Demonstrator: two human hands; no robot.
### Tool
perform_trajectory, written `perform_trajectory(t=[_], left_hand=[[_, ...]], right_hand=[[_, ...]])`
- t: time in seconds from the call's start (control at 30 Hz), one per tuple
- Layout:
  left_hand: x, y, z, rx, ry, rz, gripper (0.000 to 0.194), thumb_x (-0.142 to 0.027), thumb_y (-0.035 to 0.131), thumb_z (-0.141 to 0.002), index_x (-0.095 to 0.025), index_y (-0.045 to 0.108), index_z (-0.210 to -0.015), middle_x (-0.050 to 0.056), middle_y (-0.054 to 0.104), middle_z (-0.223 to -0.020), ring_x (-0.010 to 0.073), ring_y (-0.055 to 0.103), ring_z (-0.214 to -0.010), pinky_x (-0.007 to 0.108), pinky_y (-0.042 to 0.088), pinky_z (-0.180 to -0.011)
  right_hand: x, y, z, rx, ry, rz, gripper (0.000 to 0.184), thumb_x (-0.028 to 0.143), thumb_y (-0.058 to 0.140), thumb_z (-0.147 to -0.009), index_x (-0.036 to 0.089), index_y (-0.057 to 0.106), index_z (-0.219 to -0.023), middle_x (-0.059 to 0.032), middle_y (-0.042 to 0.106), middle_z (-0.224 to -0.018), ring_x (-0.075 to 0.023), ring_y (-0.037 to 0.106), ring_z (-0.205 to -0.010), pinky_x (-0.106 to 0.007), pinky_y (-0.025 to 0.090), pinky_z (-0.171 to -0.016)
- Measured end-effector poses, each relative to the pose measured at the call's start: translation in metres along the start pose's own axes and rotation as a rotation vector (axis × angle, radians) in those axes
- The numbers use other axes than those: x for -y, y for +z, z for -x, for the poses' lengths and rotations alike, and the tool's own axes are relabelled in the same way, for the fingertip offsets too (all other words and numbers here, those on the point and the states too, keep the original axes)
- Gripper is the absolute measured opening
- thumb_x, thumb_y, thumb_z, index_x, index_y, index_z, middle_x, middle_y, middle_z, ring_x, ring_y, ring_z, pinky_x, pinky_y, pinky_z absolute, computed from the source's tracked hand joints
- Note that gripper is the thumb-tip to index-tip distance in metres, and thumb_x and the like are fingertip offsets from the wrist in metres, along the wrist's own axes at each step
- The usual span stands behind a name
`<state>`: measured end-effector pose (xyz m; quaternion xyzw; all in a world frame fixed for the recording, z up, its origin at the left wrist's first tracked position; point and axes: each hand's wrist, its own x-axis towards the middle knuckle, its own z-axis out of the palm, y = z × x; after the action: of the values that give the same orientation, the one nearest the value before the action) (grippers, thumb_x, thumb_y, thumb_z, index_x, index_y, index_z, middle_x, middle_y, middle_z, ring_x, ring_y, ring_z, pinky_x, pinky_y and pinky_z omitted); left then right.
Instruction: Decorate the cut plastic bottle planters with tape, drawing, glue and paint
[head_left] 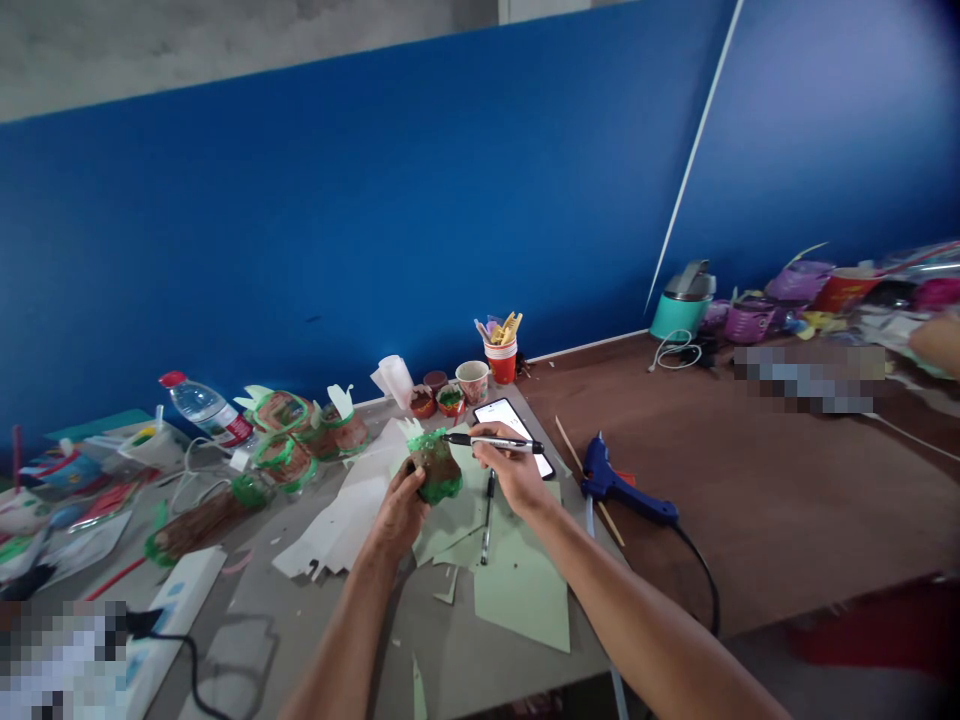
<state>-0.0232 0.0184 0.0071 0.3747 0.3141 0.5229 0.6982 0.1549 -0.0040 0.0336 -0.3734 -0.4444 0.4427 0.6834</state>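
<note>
The left hand (397,512) is closed around a small brown and green craft (435,466), holding it up just above the bench (480,660). The right hand (514,478) is just to the right of it and grips a marker (493,441). The long axis of the marker lies almost level, from right to left, and its tip points at the upper part of the craft, touching it or very near; I cannot tell which. Under both hands lie green paper sheets (521,590) and a second pen (487,515). Behind the marker lies a phone (517,425). A blue glue gun (622,490) lies to the right, apart from the hands.
</note>
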Motion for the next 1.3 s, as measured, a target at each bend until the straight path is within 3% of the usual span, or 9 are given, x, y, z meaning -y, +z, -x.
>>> perform_trajectory(t=[0.33,0.7,1.0,1.17,1.3], left_hand=[[-0.002,0.003,0.001,0.011,0.010,-0.014,0.037,-0.033,0.081,-0.066,-0.017,0.068,-0.097,0.008,0.073,-0.103,0.0274,0.065,-0.104,0.035,0.050,-0.086],[0.000,0.000,-0.001,0.004,-0.002,0.006,0.040,-0.030,0.081,-0.068,-0.018,0.067,-0.103,0.007,0.074,-0.098,0.0260,0.066,-0.100,0.033,0.050,-0.083],[0.001,-0.004,-0.001,0.066,-0.018,0.077,0.032,-0.027,0.078,-0.072,-0.019,0.068,-0.102,0.003,0.074,-0.090,0.0155,0.066,-0.073,0.025,0.048,-0.066],[0.001,-0.005,-0.003,0.020,-0.027,0.108,0.032,-0.030,0.079,-0.071,-0.019,0.068,-0.099,0.003,0.075,-0.093,0.0173,0.068,-0.078,0.031,0.052,-0.079],[0.002,-0.006,-0.004,-0.013,-0.018,0.087,0.034,-0.034,0.079,-0.070,-0.018,0.069,-0.098,0.004,0.075,-0.092,0.0209,0.069,-0.085,0.036,0.052,-0.086]], right_hand=[[0.002,-0.002,0.001,0.049,-0.038,0.050,0.013,0.031,0.066,-0.073,0.024,0.070,-0.083,0.0023,0.056,-0.062,-0.0143,0.047,-0.058,-0.027,0.036,-0.053],[-0.002,0.000,-0.003,-0.045,0.019,-0.027,0.016,0.028,0.066,-0.070,0.023,0.069,-0.084,0.0035,0.056,-0.060,-0.0131,0.048,-0.056,-0.026,0.036,-0.055],[-0.013,-0.003,-0.010,-0.071,0.088,-0.179,0.016,0.025,0.069,-0.067,0.022,0.069,-0.082,0.0042,0.057,-0.061,-0.0116,0.048,-0.055,-0.025,0.035,-0.054],[-0.009,-0.002,-0.008,-0.051,0.074,-0.247,0.016,0.027,0.069,-0.068,0.022,0.068,-0.083,0.0050,0.054,-0.057,-0.0116,0.048,-0.055,-0.025,0.036,-0.055],[-0.008,-0.001,-0.003,0.015,0.052,-0.171,0.019,0.031,0.070,-0.071,0.023,0.068,-0.088,0.0038,0.057,-0.062,-0.0124,0.050,-0.059,-0.026,0.037,-0.058]])
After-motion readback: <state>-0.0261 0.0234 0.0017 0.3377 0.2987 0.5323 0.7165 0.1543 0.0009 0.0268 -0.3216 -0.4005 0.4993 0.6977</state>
